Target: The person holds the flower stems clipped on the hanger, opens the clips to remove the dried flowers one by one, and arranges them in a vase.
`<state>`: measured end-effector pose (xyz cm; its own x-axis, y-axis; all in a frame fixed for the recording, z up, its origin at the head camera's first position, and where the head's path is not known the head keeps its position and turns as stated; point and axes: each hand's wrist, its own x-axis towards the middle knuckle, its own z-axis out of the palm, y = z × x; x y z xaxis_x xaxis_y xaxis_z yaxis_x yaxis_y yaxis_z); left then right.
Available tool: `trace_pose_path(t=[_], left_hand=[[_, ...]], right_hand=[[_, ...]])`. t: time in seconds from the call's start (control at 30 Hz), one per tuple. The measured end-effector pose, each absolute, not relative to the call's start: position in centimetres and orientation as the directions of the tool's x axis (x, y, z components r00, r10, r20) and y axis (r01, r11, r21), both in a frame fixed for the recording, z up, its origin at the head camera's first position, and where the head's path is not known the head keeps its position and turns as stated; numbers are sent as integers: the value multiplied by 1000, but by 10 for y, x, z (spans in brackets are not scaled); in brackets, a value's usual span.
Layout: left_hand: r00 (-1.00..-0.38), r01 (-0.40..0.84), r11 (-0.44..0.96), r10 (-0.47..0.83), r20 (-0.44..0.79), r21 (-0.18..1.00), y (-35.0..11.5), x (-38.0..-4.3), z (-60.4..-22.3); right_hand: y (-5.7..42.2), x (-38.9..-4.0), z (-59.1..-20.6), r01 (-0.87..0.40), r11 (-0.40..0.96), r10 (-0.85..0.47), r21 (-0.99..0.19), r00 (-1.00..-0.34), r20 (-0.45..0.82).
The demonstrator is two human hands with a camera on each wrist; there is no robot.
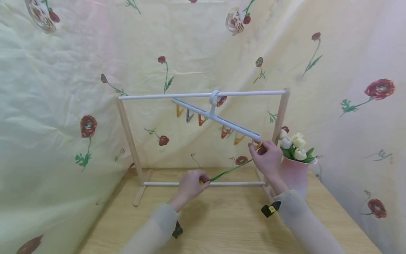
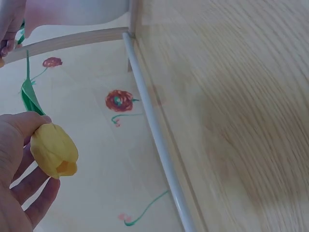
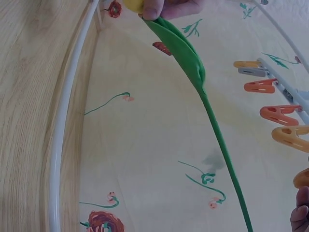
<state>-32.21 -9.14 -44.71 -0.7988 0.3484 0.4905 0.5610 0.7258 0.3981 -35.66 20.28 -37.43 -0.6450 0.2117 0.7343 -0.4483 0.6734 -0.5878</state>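
Observation:
My left hand [image 1: 190, 184] pinches a yellow artificial tulip [image 2: 54, 151] just below its bloom. From there the green stem [image 3: 219, 125] slants up toward my right hand [image 1: 267, 158]; in the left wrist view its tip stands apart from that hand. With thumb and fingers my right hand grips an orange-yellow clip [image 1: 258, 144] at the lower right end of a pale blue hanger [image 1: 234, 126]. Whether the clip's jaws stand apart is hidden by the fingers. The hanger tilts down to the right, with several yellow, grey and orange-red clips [image 1: 225, 132] along it.
A wooden rack with a white top rail [image 1: 152, 96] bears the hanger; its lower white rail [image 1: 161, 183] runs just above the wooden table [image 1: 222, 225]. At right, a pink-white vase [image 1: 295, 176] holds white tulips [image 1: 299, 154]. Flower-printed cloth [image 1: 203, 42] surrounds the table.

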Motion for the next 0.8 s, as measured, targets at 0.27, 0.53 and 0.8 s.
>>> trace_pose_path(t=[0.27, 0.53, 0.8], left_hand=[[-802, 556, 748, 369, 471, 362, -108, -318, -449], [-759, 598, 748, 413, 503, 289, -112, -313, -443], [-661, 652, 748, 480, 577, 125, -113, -307, -435]], right_hand=[[207, -354, -380, -467, 689, 179, -554, -631, 755], [213, -346, -387, -436, 713, 142, -549, -678, 721], [211, -326, -382, -513, 757, -88, -405, -695, 714]])
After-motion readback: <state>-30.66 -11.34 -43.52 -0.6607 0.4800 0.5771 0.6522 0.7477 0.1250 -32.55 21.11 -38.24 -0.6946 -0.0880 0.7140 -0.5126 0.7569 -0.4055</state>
